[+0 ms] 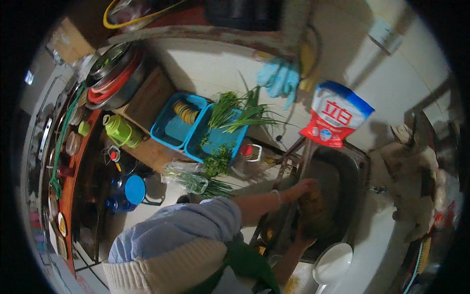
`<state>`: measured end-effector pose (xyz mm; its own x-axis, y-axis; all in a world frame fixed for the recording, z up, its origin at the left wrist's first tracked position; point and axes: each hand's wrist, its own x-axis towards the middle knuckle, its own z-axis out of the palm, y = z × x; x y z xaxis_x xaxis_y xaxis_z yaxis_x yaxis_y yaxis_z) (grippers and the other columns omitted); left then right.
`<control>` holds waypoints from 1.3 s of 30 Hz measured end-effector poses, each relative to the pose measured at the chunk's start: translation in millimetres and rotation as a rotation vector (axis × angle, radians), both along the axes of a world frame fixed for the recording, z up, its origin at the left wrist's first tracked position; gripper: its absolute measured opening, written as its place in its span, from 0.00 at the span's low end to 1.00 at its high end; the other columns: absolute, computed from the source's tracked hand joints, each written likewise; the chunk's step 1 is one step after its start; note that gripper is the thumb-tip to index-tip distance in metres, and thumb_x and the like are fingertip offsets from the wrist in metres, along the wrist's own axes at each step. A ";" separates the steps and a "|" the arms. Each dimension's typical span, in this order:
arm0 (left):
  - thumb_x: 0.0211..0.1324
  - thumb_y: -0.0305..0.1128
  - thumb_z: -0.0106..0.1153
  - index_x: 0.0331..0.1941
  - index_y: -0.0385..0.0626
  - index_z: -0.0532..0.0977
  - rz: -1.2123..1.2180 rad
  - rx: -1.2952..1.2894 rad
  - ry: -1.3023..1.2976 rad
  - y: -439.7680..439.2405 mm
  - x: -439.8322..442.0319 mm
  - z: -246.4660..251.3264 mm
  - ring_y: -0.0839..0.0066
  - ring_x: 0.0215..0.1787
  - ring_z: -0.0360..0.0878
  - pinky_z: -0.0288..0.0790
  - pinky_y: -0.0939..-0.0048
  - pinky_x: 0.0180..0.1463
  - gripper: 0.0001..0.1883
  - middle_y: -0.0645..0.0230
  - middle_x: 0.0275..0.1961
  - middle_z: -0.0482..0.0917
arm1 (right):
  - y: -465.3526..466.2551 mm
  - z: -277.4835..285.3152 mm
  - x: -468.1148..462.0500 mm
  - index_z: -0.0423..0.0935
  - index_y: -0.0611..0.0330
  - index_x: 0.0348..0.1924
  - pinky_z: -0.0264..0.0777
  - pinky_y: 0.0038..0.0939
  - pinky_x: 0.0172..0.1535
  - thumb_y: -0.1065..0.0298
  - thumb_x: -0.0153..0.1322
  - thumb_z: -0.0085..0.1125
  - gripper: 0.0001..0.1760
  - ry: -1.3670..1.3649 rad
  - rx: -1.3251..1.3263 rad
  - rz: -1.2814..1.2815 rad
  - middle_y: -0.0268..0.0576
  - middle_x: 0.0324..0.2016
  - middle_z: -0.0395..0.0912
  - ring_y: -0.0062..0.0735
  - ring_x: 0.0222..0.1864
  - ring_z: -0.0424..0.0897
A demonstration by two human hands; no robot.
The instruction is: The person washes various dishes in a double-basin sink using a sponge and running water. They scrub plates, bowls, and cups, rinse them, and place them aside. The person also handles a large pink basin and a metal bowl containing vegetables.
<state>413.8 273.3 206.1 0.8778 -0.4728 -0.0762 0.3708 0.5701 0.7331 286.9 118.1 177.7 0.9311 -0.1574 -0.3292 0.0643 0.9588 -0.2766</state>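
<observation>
Over the dark metal sink (361, 176), my left hand (307, 187), with a band at its wrist, holds the upper end of a brownish, rounded object (314, 205). My right hand (305, 240) is at the lower end of that object, its fingers partly hidden. The object is dim and blurred, so its kind cannot be told. A white plastic dipper (333, 262) lies by the sink's near right corner. A red, white and blue Liby detergent bag (337, 114) stands at the sink's far left corner.
Two blue plastic baskets (188, 145) hold green onions, herbs and sliced food. Beside them stand a clear jug with a red cap (246, 150) and a yellow-green bottle (121, 130). Light-blue rubber gloves (279, 79) hang on the wall. Stacked basins (114, 81) stand farther left.
</observation>
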 end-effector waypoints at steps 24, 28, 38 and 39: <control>0.52 0.60 0.40 0.51 0.54 0.66 0.680 -0.321 0.507 730.6 -54.3 -175.9 0.64 0.56 0.64 0.57 0.52 0.56 0.29 0.68 0.54 0.68 | 723.2 -156.5 93.9 0.63 0.55 0.52 0.53 0.59 0.54 0.56 0.68 0.35 0.22 0.308 0.451 0.796 0.46 0.54 0.60 0.51 0.57 0.57; 0.56 0.56 0.35 0.52 0.50 0.65 0.687 -0.253 0.615 749.2 -38.2 -220.2 0.63 0.56 0.63 0.57 0.58 0.57 0.27 0.66 0.53 0.69 | 742.4 -194.8 97.3 0.64 0.57 0.51 0.55 0.58 0.53 0.56 0.69 0.34 0.22 0.292 0.390 0.737 0.46 0.51 0.64 0.51 0.55 0.61; 0.49 0.59 0.45 0.52 0.54 0.63 0.627 0.170 0.821 763.1 -1.5 -255.6 0.60 0.52 0.66 0.59 0.39 0.47 0.29 0.68 0.51 0.67 | 749.5 -234.6 135.5 0.57 0.55 0.55 0.58 0.52 0.53 0.45 0.65 0.37 0.31 0.162 0.387 0.722 0.47 0.55 0.57 0.48 0.56 0.58; 0.49 0.59 0.46 0.53 0.54 0.61 0.630 0.448 0.557 763.6 -2.3 -252.6 0.61 0.52 0.65 0.59 0.41 0.48 0.30 0.68 0.51 0.66 | 746.1 -230.1 140.7 0.56 0.55 0.56 0.58 0.53 0.52 0.44 0.65 0.38 0.32 0.160 0.382 0.749 0.47 0.56 0.56 0.48 0.56 0.59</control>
<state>411.6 1037.0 -46.4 0.7440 0.2493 -0.6199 0.4536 0.4928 0.7426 427.6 864.3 -52.3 0.6833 0.6290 -0.3707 -0.6355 0.7624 0.1221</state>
